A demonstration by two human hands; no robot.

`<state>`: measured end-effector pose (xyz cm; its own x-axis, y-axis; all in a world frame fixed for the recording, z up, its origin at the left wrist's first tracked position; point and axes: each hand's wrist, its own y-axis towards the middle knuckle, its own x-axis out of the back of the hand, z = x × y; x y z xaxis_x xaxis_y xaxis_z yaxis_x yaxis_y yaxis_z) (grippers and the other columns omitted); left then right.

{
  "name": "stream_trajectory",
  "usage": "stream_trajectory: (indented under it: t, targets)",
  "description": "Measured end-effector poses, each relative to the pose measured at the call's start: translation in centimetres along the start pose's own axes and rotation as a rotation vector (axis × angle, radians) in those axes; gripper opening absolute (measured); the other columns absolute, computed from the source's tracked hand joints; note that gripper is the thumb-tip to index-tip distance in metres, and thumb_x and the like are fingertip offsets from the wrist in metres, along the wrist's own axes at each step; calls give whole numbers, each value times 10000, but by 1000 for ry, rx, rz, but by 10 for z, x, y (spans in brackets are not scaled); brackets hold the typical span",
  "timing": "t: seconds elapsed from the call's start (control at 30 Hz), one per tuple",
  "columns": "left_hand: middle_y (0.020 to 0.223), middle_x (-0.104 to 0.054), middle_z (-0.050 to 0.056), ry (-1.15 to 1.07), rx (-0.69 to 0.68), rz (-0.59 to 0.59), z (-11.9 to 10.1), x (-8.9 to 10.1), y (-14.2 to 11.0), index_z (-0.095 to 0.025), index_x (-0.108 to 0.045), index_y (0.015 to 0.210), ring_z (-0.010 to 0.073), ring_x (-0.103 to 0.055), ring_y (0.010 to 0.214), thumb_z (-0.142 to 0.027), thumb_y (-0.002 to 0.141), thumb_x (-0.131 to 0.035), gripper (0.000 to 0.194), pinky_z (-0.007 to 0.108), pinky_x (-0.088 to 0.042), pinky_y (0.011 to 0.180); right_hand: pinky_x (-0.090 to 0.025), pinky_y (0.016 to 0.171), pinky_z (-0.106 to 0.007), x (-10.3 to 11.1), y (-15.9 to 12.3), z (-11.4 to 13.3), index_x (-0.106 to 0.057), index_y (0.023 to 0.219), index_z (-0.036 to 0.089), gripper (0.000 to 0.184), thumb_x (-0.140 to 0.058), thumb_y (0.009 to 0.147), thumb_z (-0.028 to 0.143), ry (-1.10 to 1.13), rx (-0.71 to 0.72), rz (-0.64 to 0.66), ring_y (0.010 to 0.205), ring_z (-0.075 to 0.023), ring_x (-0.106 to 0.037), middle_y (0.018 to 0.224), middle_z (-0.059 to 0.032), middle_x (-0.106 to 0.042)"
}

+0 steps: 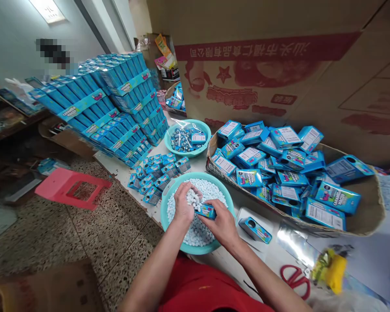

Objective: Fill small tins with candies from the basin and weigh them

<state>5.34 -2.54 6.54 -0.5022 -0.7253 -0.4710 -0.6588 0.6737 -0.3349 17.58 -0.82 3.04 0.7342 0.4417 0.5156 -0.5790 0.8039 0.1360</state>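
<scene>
A turquoise basin (165, 215) full of small white candies (211, 187) sits in front of me. Above it, my left hand (183, 206) is cupped around a handful of white candies (193, 198). My right hand (223, 222) grips a small blue candy box (206, 211), tilted so that one end faces the left hand. The candies in the left hand are right at that end of the box. Just right of the basin, another blue box (256, 229) lies on a small white scale-like plate (243, 213).
An open carton (373, 216) heaped with blue boxes stands at right. Small boxes (156, 173) stand in rows left of the basin, before tall stacks of packed boxes (117, 99). Behind is a second basin (209, 134). Red scissors (295, 277) lie front right; a red stool (56, 186) is on the floor.
</scene>
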Motion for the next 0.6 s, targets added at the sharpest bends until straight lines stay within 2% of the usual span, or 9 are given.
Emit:
stream_trajectory:
  t: [0.2,0.27,0.43,0.53,0.6]
  targets:
    - [564,-558,-27,20,-24,17,-1,-2,0,-180,-531,768,126,-536,506,-327,672,-657,215,244,-392,523,-463,752,-358,-1,5,2,-570,919,219,230,-643,713,292,-32,-17,24,867,-242,-597,914,-46,-639]
    - [550,-550,-29,36,-39,14,0,-1,1,-176,-523,717,120,-524,503,-354,682,-652,222,249,-397,545,-464,754,-356,0,7,4,-570,911,212,221,-631,715,295,-39,-19,28,868,-243,-600,905,-49,-640]
    - [487,-505,-27,155,-183,-49,-1,-4,-5,-162,-493,592,91,-476,501,-366,742,-597,274,231,-385,599,-493,731,-348,1,7,3,-592,902,208,268,-635,696,374,-4,-6,39,857,-253,-630,899,-56,-660]
    - [459,-456,-42,108,-118,-47,-1,-5,-6,-169,-462,595,80,-413,426,-408,737,-596,309,222,-329,495,-518,664,-307,-4,10,-10,-614,882,229,274,-635,696,429,22,-5,42,783,-237,-662,864,-40,-681]
    - [468,-442,-47,73,-86,-51,-1,-4,-4,-171,-451,609,74,-388,395,-428,721,-608,321,220,-285,447,-527,642,-280,-9,16,-22,-627,871,238,287,-661,672,442,59,49,95,751,-229,-674,846,-32,-690]
